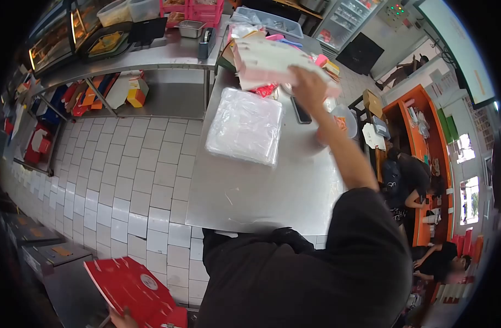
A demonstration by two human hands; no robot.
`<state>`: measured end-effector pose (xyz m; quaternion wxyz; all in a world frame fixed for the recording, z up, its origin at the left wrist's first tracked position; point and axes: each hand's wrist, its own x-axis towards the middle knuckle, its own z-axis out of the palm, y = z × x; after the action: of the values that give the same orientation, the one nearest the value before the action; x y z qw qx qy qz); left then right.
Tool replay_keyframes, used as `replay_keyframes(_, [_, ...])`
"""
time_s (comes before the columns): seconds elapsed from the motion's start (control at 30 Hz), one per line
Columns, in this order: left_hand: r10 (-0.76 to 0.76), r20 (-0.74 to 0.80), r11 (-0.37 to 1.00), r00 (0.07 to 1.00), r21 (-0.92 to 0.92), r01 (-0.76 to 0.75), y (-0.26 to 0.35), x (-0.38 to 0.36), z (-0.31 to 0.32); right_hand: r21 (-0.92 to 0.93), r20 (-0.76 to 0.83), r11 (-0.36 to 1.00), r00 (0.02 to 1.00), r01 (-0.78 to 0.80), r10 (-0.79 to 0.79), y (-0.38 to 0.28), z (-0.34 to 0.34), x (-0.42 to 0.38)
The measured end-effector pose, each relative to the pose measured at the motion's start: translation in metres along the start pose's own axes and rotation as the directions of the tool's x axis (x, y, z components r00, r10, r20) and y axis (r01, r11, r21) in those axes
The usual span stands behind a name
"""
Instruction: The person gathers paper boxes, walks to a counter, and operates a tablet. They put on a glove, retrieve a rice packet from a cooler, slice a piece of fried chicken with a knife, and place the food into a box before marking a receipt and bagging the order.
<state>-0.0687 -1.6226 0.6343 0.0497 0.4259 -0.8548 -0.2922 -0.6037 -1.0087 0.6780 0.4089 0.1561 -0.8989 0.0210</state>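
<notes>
My right hand [309,90] reaches to the far part of the steel table [250,191], its fingers closed on the edge of a white-and-pink stack of flat cardboard [267,61]. Some motion blur lies over that stack. At the bottom left, my left hand [123,318] grips a red flat cardboard box [133,290] with a white round logo, held low beside the table; only part of this hand shows. A clear plastic-wrapped white pack [248,126] lies nearer to me, and a dark phone [301,111] rests below my right hand.
A plastic tub [344,121] stands at the table's right edge, partly behind my forearm. A blue-grey crate [272,23] sits at the far end. To the left runs a steel counter [146,54] with boxes underneath. Several people [412,175] are on the right.
</notes>
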Motion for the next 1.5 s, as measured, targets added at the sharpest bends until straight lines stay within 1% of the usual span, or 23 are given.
replay_keyframes(0.1, [0.064,0.052,0.994,0.997,0.080,-0.068,0.004,-0.007,0.007,0.076,-0.103,0.991,0.988,-0.106,0.113,-0.025,0.075,-0.086])
replay_keyframes(0.17, [0.108,0.095,0.983,0.990,0.135,-0.120,0.012,-0.013,0.012,0.070,0.426,0.936,0.859,-0.344,0.284,-0.039,0.108,-0.140])
replay_keyframes(0.2, [0.126,0.115,0.975,0.985,0.168,-0.145,0.016,-0.018,0.011,-0.015,0.228,1.000,0.973,-0.012,0.015,-0.059,0.112,-0.170])
replay_keyframes(0.37, [0.162,0.284,0.943,0.945,0.236,-0.233,0.063,-0.045,-0.016,0.095,0.545,0.958,0.819,-0.272,0.178,-0.078,0.080,-0.158])
replay_keyframes(0.4, [0.154,0.349,0.967,0.924,0.137,-0.213,0.115,-0.040,-0.018,-0.107,0.540,0.990,0.832,-0.087,0.131,-0.079,0.089,-0.160])
replay_keyframes(0.47, [0.200,0.263,0.939,0.944,0.225,-0.261,0.178,-0.039,-0.018,-0.208,0.746,0.975,0.633,-0.074,0.207,-0.110,0.044,-0.136])
replay_keyframes(0.5, [0.236,0.184,0.903,0.954,0.321,-0.285,0.200,-0.038,-0.018,0.118,0.825,0.925,0.554,-0.362,0.111,-0.125,0.007,-0.120])
replay_keyframes(0.57, [0.403,0.276,0.886,0.873,0.121,-0.447,0.227,-0.024,0.001,0.599,0.796,0.343,0.585,-0.724,-0.156,-0.166,-0.081,-0.107])
replay_keyframes(0.6, [0.682,0.223,0.715,0.697,-0.003,-0.699,0.243,-0.023,0.026,0.605,0.775,0.022,0.582,-0.796,-0.246,-0.191,-0.134,-0.102])
replay_keyframes(0.63, [0.883,0.142,0.464,0.448,-0.111,-0.879,0.265,-0.031,0.050,0.714,0.679,-0.087,0.717,-0.695,-0.156,-0.218,-0.178,-0.108])
replay_keyframes(0.7, [0.924,0.304,0.277,0.232,-0.115,-0.954,0.303,-0.061,0.090,0.911,0.406,-0.135,0.902,-0.389,0.144,-0.263,-0.212,-0.118])
replay_keyframes(0.77, [0.943,0.331,0.024,0.029,0.020,-1.000,0.316,-0.088,0.137,0.754,0.617,-0.153,0.608,-0.639,0.500,-0.269,-0.215,-0.131])
replay_keyframes(0.83, [0.943,0.316,-0.121,-0.106,0.029,-0.992,0.318,-0.111,0.171,0.766,0.575,-0.200,0.512,-0.612,0.637,-0.254,-0.217,-0.156])
replay_keyframes(0.9, [0.919,0.351,-0.120,-0.180,-0.188,-0.975,0.318,-0.136,0.189,0.788,0.496,-0.227,0.371,-0.573,0.785,-0.236,-0.227,-0.184])
replay_keyframes(0.93, [0.787,0.557,-0.051,-0.266,-0.371,-0.927,0.328,-0.139,0.175,0.746,0.486,-0.144,0.384,-0.650,0.785,-0.225,-0.237,-0.198])
replay_keyframes(1.0, [0.747,0.497,0.111,-0.441,-0.748,-0.654,0.338,-0.110,0.178,0.678,0.435,-0.055,0.340,-0.733,0.834,-0.208,-0.274,-0.223])
replay_keyframes(1.07, [0.891,0.451,0.329,-0.051,-0.720,-0.611,0.347,-0.058,0.228,0.681,0.448,0.106,0.527,-0.724,0.722,-0.188,-0.312,-0.236])
replay_keyframes(1.1, [0.948,0.306,0.303,0.088,-0.784,-0.542,0.364,-0.052,0.242,0.684,0.471,0.173,0.610,-0.709,0.638,-0.180,-0.329,-0.243])
replay_keyframes(1.2, [0.952,0.296,0.300,0.073,-0.868,-0.395,0.383,0.022,0.344,0.668,0.551,0.151,0.620,-0.729,0.559,-0.152,-0.362,-0.256])
replay_keyframes(1.27, [0.857,0.476,0.489,-0.198,-0.872,0.022,0.383,0.057,0.391,0.695,0.560,0.145,0.656,-0.705,0.507,-0.130,-0.353,-0.266])
replay_keyframes(1.37, [0.833,0.551,0.537,0.042,-0.825,0.178,0.359,0.021,0.361,0.641,0.459,0.251,0.625,-0.725,0.631,-0.104,-0.311,-0.289])
replay_keyframes(1.43, [0.848,0.501,0.508,0.174,-0.861,0.006,0.338,-0.009,0.326,0.730,0.512,-0.025,0.522,-0.683,0.682,-0.094,-0.270,-0.301])
replay_keyframes(1.5, [0.805,0.471,0.514,0.361,-0.857,-0.027,0.302,-0.017,0.301,0.699,0.480,0.118,0.584,-0.706,0.655,-0.092,-0.231,-0.310])
